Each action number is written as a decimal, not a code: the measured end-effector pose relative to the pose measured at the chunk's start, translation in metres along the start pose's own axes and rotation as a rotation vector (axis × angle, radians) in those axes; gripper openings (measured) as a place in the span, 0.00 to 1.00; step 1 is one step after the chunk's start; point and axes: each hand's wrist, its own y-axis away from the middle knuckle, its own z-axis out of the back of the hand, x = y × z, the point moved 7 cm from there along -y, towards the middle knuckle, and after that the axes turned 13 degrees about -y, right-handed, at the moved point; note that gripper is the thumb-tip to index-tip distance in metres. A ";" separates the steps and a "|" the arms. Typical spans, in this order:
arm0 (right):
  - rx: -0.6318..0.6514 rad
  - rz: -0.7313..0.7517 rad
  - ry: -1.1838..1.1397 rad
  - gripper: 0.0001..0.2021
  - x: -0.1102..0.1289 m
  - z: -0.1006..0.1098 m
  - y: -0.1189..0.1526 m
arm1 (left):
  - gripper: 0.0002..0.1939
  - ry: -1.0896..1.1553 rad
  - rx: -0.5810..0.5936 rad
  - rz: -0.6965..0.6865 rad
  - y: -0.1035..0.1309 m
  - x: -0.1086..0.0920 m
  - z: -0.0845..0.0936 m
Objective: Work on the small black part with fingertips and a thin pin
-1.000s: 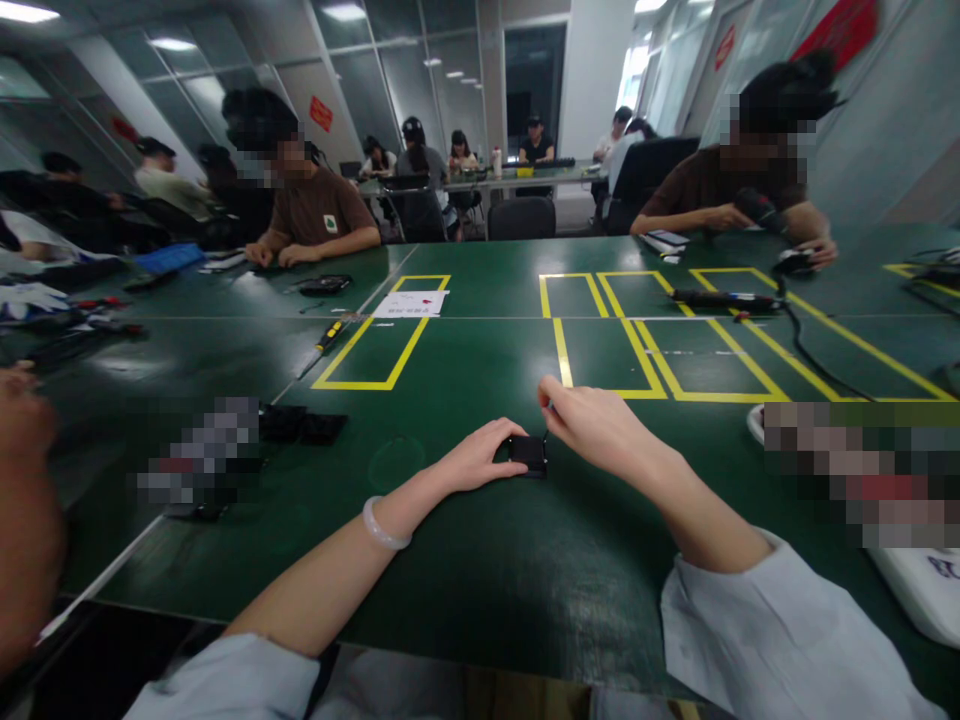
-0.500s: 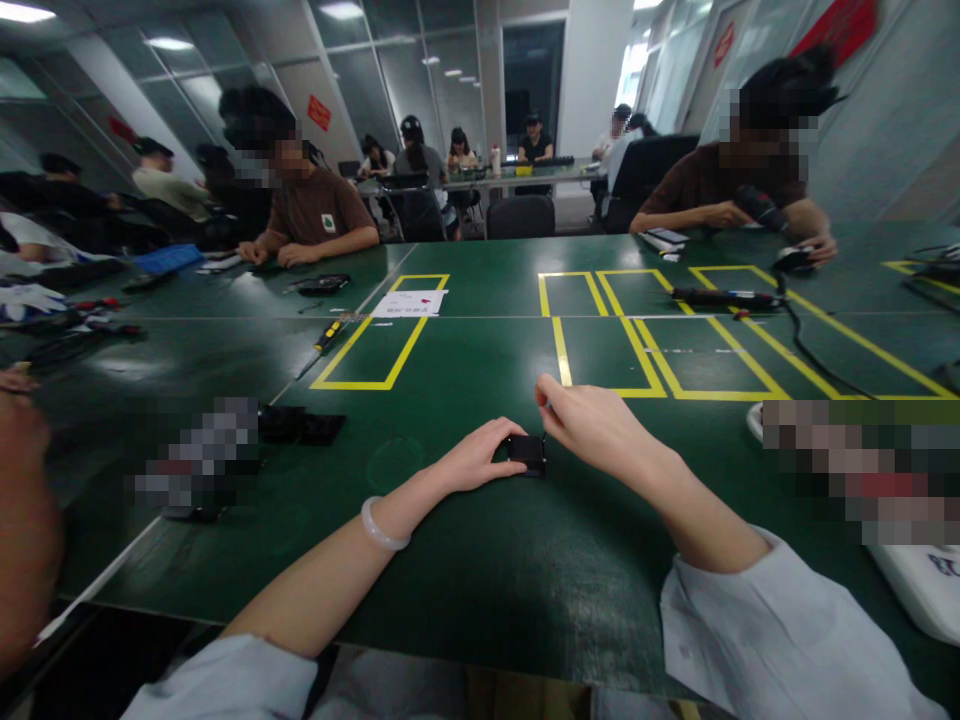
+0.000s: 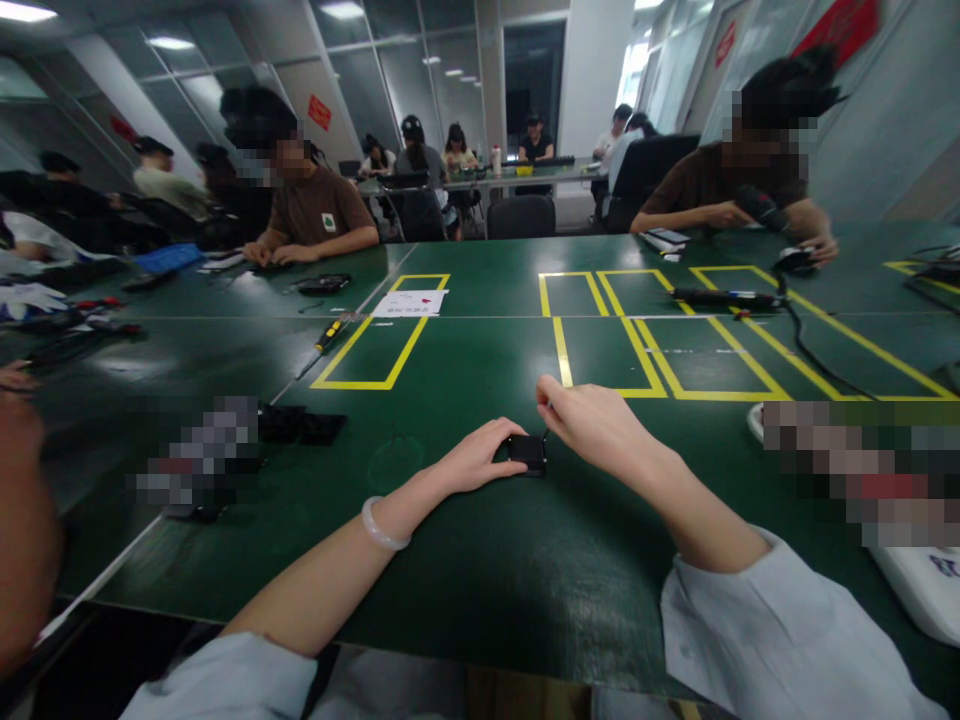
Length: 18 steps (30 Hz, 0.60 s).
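A small black box-like part (image 3: 528, 455) lies on the green table (image 3: 465, 590) in front of me. My left hand (image 3: 480, 455) grips its left side, thumb at the near edge and fingers at the far edge. Just above the part's right side is my right hand (image 3: 585, 410), its fingers closed in a pinch. Something thin and dark runs from beneath those fingers to the part's right edge; what the pinch holds is too small to make out.
Yellow tape (image 3: 562, 350) marks rectangles beyond my hands. A white paper (image 3: 410, 303), a yellow-black screwdriver (image 3: 330, 335) and a corded black tool (image 3: 724, 298) lie farther back. Black parts (image 3: 322, 428) sit left, a white tray (image 3: 919, 590) right. Two people work across the table.
My hands and the black part have hardly moved. At the far left edge, another person's hand has shifted slightly.
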 end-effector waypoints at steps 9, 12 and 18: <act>0.005 -0.013 0.005 0.12 -0.001 -0.001 0.001 | 0.19 -0.008 0.005 0.009 0.000 -0.001 0.001; -0.007 -0.002 -0.016 0.11 0.000 0.001 0.001 | 0.19 -0.005 0.005 0.009 0.000 -0.001 0.001; -0.019 -0.007 -0.010 0.11 -0.001 0.001 0.002 | 0.20 -0.003 0.014 0.016 0.000 -0.001 0.001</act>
